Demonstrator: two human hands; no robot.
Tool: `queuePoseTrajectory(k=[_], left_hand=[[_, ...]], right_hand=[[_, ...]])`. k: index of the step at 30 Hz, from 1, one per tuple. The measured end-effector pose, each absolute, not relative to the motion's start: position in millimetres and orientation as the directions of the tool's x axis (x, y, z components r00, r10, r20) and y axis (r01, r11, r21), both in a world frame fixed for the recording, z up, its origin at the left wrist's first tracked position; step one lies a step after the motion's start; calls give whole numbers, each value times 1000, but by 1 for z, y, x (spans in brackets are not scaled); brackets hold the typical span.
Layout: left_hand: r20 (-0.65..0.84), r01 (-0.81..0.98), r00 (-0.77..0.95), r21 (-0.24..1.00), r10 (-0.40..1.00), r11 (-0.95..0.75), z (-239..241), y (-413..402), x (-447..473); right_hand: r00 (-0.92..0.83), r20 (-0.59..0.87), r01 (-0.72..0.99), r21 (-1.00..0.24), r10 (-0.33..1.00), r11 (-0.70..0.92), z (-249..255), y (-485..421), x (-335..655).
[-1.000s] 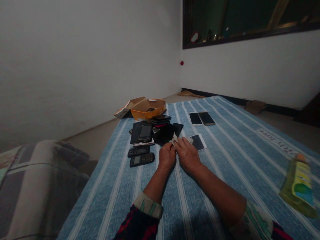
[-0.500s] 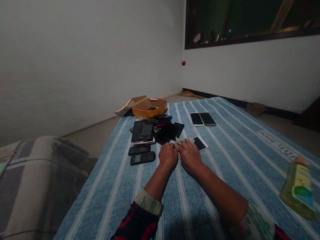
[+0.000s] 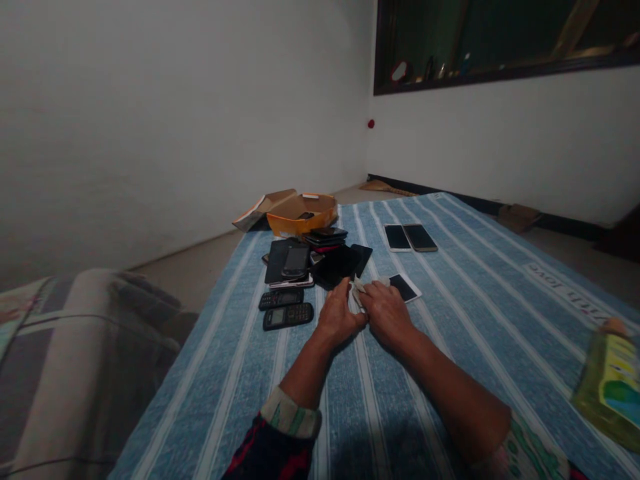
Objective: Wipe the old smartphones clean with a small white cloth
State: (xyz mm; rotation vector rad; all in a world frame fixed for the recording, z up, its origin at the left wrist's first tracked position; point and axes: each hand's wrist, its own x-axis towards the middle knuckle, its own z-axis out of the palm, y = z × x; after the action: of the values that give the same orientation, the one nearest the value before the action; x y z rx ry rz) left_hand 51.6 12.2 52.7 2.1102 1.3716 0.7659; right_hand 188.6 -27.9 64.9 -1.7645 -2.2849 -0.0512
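Note:
Near the middle of the blue striped cover, my right hand is closed on a crumpled whitish cloth. Close against it, my left hand curls with thumb and fingers around a small pale thing, mostly hidden between the hands. A white phone with a dark screen lies just beyond my right fingers. Left of my hands are two black keypad phones, a nearer one and a farther one. Behind them is a pile of dark phones, with a grey-black phone on its left side.
An open orange cardboard box stands behind the pile. Farther right, a white phone and a gold-edged phone lie side by side. A bottle of yellow-green liquid is at the right edge. Grey fabric lies at the left.
My left hand has opened out from a tighter grip, its thumb now apart from its fingers. My right hand stays on the cloth. The whole view has shifted slightly.

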Motion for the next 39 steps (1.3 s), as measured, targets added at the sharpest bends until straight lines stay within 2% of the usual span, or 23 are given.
queuePoseTrajectory(k=[6,12,20,27,39], left_hand=[[161,641,365,671,917,-373,54,11,51],[211,655,383,624,899,-425,45,15,53],[181,688,377,602,908,-405,48,15,53],[227,666,391,599,892,-444,45,17,52],[211,688,392,579,895,-438,46,17,52]], right_hand=[[-265,234,943,-137,935,302,60,-27,189],[-268,216,942,-144,939,303,62,-20,186],[-251,191,949,-144,949,280,70,-27,187],[-230,212,949,-168,950,268,68,-22,185],[-220,190,953,-167,957,252,70,-23,185]])
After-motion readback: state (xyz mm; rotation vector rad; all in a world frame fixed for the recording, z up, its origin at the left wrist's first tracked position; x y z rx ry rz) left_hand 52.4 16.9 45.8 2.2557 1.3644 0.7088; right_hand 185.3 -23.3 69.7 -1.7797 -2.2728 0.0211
